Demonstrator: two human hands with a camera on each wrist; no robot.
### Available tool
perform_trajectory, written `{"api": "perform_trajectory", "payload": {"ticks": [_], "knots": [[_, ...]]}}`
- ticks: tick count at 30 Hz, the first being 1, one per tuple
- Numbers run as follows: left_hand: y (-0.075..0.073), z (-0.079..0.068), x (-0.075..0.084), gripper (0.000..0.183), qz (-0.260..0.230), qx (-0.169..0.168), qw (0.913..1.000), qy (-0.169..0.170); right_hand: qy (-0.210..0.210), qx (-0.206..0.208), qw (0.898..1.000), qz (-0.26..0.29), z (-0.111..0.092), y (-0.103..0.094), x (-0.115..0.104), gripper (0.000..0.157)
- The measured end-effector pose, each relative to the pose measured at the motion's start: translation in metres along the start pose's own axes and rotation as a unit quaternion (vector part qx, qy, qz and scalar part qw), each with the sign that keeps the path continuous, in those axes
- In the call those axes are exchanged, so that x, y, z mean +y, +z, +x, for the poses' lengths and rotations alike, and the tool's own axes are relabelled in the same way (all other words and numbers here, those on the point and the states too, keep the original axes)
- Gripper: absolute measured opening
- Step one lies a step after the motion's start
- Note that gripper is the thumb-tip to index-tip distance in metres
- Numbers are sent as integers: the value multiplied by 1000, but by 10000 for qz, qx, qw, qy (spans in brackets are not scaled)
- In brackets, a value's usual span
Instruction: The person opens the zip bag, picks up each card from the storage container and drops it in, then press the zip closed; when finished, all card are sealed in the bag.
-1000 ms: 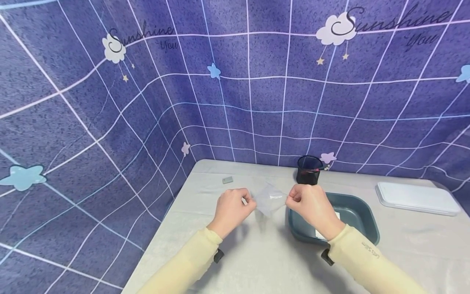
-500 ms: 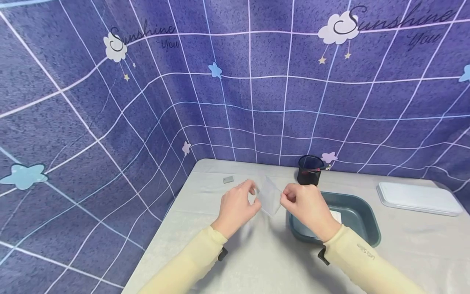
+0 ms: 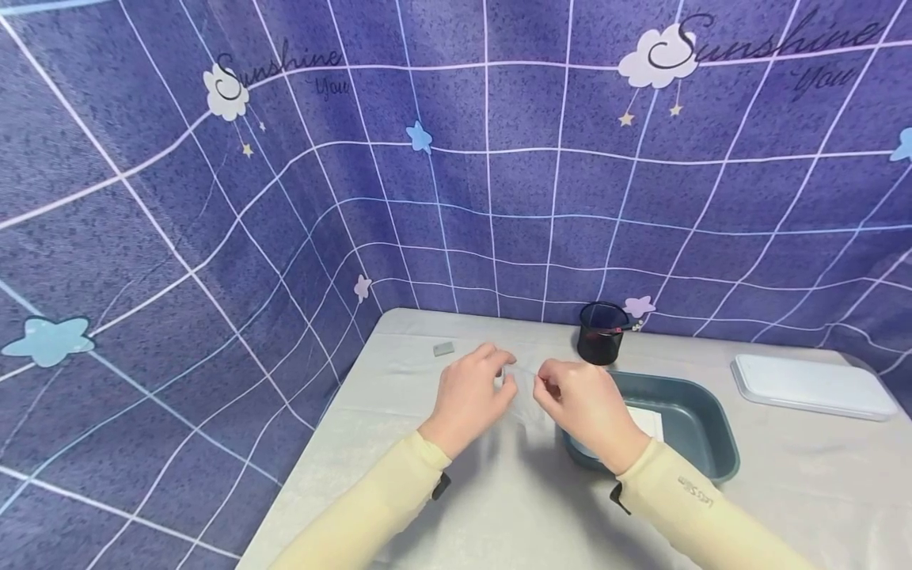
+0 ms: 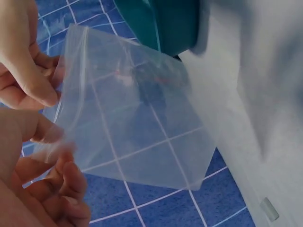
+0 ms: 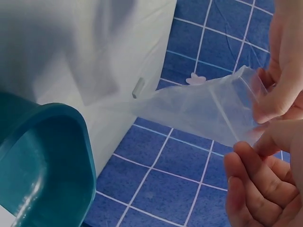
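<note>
A clear plastic zip bag (image 4: pixel 137 118) hangs between my two hands, its zip strip close to the fingers. At one end of the mouth, my right hand (image 3: pixel 584 396) pinches the bag's edge. My left hand (image 3: pixel 470 396) is at the other side of the mouth, thumb and forefinger apart in the head view. Its fingertips are blurred over the bag's edge in the left wrist view. The bag (image 5: pixel 194 109) looks flat and see-through, with nothing visible inside. Against the pale table it is faint in the head view.
Partly under my right forearm sits a dark teal basin (image 3: pixel 718 427) with white paper (image 3: pixel 650 422) in it. Behind it stands a black pen cup (image 3: pixel 600 346). A white flat case (image 3: pixel 812 385) lies at the right, a small grey block (image 3: pixel 443 348) at the back left.
The bag, stretched between both hands a second ago, has turned and lost its tautness. My left thumb and forefinger have parted. Both hands have shifted closer together.
</note>
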State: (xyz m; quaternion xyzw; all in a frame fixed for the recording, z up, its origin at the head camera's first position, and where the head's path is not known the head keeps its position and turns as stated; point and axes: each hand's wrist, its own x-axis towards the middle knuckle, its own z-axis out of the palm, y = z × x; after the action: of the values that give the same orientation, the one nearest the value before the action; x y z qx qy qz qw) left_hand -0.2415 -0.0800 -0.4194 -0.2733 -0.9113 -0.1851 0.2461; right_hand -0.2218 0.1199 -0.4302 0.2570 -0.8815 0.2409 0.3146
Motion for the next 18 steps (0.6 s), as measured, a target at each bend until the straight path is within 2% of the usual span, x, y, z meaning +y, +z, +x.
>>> {"api": "perform_trajectory", "payload": {"ticks": [6,12,18], "knots": [[-3,-1,-2,16,203,264,9994,-63,245,-128,9996,-17,-1,1,-2,2],[-2,-7,-6,17,508,728,9959,-146,724,-431,9964,-72,-5,0,1,20],[3,-14,-10,17,622,1345,9890,-28,1064,-585,9925,-133,-9,-2,8,15]]}}
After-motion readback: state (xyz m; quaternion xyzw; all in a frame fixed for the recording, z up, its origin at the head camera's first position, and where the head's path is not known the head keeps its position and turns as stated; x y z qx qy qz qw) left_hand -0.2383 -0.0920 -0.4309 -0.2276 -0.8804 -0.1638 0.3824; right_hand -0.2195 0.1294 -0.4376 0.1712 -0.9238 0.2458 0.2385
